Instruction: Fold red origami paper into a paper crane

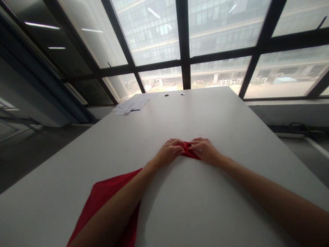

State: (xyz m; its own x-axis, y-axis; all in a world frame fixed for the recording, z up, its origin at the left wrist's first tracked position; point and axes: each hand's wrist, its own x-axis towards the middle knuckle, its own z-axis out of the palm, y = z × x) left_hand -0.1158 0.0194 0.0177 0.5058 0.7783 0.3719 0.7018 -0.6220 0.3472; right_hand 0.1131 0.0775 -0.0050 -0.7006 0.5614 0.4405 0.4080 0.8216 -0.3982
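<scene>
A small folded piece of red paper (188, 151) lies on the white table (218, 116), pinched between both hands. My left hand (171, 151) presses its left side with the fingers curled over it. Meeting it from the right, my right hand (204, 149) holds the other side with its fingertips. Most of the paper is hidden under the fingers. A larger red sheet (108, 199) lies flat near the table's front left, partly under my left forearm.
A stack of white papers (133, 104) with a dark pen rests at the table's far left corner. Two small dark holes (174, 94) sit near the far edge. Large windows rise behind the table; floor drops off on both sides.
</scene>
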